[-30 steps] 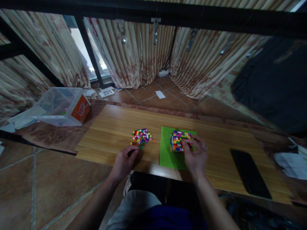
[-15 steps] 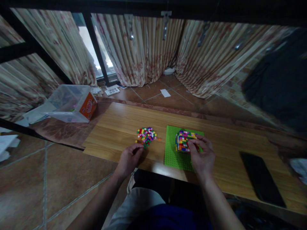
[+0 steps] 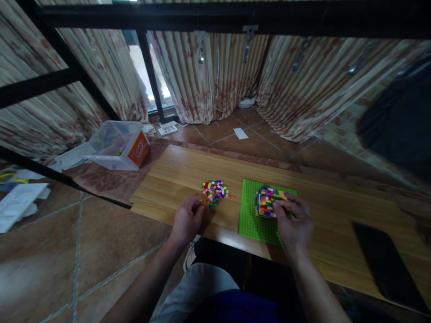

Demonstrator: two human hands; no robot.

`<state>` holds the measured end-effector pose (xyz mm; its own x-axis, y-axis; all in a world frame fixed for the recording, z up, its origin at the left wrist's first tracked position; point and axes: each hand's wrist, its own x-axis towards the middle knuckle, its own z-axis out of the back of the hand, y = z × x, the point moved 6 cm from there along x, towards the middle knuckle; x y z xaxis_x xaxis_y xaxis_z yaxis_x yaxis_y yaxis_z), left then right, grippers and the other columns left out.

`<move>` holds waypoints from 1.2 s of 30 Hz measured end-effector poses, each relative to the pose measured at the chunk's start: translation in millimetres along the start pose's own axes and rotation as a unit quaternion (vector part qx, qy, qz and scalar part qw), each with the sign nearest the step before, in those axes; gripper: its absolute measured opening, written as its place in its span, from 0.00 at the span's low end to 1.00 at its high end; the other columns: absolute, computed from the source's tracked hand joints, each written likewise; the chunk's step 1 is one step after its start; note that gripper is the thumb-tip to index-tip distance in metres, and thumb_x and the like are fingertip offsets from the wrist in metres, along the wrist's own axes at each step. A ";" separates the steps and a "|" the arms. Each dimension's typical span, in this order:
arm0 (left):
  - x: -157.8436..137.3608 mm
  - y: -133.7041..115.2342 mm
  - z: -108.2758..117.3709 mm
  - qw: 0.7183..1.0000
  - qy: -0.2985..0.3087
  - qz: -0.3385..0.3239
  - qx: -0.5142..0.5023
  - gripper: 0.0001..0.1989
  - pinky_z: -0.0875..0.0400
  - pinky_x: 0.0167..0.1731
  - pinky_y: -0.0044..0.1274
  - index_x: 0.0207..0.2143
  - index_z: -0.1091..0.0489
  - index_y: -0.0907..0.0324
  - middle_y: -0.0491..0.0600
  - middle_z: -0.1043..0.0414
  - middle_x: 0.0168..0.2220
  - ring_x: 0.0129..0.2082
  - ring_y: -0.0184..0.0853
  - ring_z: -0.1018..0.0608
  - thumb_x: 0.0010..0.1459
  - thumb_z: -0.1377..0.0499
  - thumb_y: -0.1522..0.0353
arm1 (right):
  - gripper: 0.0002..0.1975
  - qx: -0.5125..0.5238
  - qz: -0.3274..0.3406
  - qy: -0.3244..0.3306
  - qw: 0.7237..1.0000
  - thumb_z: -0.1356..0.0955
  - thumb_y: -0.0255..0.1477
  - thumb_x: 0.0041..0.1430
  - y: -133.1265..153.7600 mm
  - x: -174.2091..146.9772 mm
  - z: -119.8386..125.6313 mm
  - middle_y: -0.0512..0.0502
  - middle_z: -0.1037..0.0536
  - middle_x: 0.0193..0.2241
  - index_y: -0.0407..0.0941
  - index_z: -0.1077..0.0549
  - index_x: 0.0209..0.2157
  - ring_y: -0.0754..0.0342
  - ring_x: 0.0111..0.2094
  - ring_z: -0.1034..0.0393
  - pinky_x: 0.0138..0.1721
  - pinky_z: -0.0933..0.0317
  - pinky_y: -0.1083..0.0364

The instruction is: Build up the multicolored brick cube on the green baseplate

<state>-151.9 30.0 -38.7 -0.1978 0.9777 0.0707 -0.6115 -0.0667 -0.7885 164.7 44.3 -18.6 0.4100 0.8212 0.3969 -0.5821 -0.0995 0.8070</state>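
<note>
Multicoloured brick block sits on the green baseplate, the right hand at its right side, the left hand near-left of loose bricks; whether their curled fingers pinch anything, I cannot tell.

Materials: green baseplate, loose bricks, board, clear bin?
Green baseplate: likely molded plastic, matte-looking; even studs, uniform color.
Loose bricks: probably plastic, bright solid colors; finish unclear.
Board: wood or wood-look laminate, satin; grain, soft glare.
Clear bin: likely smooth rigid plastic; transparent walls.
</note>
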 end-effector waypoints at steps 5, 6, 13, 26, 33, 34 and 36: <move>8.5 -6.9 -3.0 0.995 0.017 -0.048 0.089 0.16 0.28 0.44 0.31 0.45 0.31 0.61 0.55 0.30 0.44 0.40 0.38 0.24 0.54 0.47 0.76 | 0.09 -0.077 0.086 0.002 0.993 0.32 0.35 0.56 29.9 -6.0 4.6 0.41 0.25 0.43 0.45 0.23 0.30 0.44 0.47 0.33 0.53 0.43 0.40; 10.0 -8.0 -4.5 0.993 0.021 -0.053 0.103 0.16 0.28 0.44 0.31 0.46 0.31 0.61 0.55 0.30 0.44 0.40 0.38 0.24 0.54 0.47 0.76 | 0.08 -0.091 0.115 0.001 0.989 0.33 0.35 0.57 41.3 -10.3 2.5 0.41 0.25 0.44 0.46 0.23 0.31 0.44 0.48 0.33 0.53 0.43 0.40; 15.7 -10.8 -13.5 0.985 0.054 -0.095 0.134 0.13 0.29 0.45 0.29 0.41 0.29 0.59 0.53 0.29 0.42 0.39 0.37 0.25 0.58 0.50 0.75 | 0.13 -0.107 0.175 0.227 0.952 0.40 0.26 0.61 80.4 -44.9 -77.5 0.41 0.25 0.38 0.45 0.25 0.42 0.47 0.41 0.31 0.45 0.36 0.48; 9.8 -14.0 -15.4 0.984 0.022 -0.101 0.144 0.08 0.31 0.37 0.25 0.38 0.29 0.56 0.50 0.27 0.38 0.37 0.36 0.24 0.62 0.48 0.68 | 0.10 -0.123 0.134 0.258 0.949 0.40 0.26 0.62 68.5 -46.5 -98.2 0.45 0.26 0.31 0.45 0.28 0.33 0.50 0.34 0.30 0.37 0.37 0.52; 10.3 -10.5 -13.7 0.986 -0.009 -0.101 0.133 0.08 0.31 0.38 0.26 0.38 0.30 0.56 0.50 0.26 0.39 0.39 0.37 0.24 0.62 0.47 0.66 | 0.08 0.032 0.026 0.205 0.978 0.35 0.33 0.60 63.1 -50.0 -25.1 0.48 0.21 0.34 0.48 0.24 0.36 0.53 0.35 0.26 0.37 0.33 0.54; 10.6 -9.4 -13.5 0.986 -0.015 -0.103 0.132 0.08 0.31 0.38 0.25 0.38 0.30 0.56 0.50 0.26 0.38 0.38 0.36 0.24 0.62 0.47 0.65 | 0.08 0.041 0.008 0.178 0.983 0.34 0.34 0.60 55.3 -45.4 -13.4 0.47 0.21 0.35 0.48 0.23 0.36 0.52 0.36 0.26 0.38 0.33 0.53; 11.1 -7.3 -13.4 0.985 -0.024 -0.107 0.137 0.08 0.32 0.37 0.24 0.39 0.30 0.56 0.49 0.26 0.37 0.37 0.36 0.24 0.62 0.47 0.64 | 0.10 0.046 -0.028 0.120 0.991 0.33 0.36 0.58 37.1 -34.4 7.1 0.45 0.21 0.37 0.47 0.22 0.35 0.50 0.38 0.26 0.39 0.32 0.51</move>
<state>-139.4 44.0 -40.4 -0.0748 0.9650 0.2513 -0.8253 0.0815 -0.5588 134.0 8.3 0.8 0.2536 0.9361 0.2437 -0.4924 -0.0919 0.8655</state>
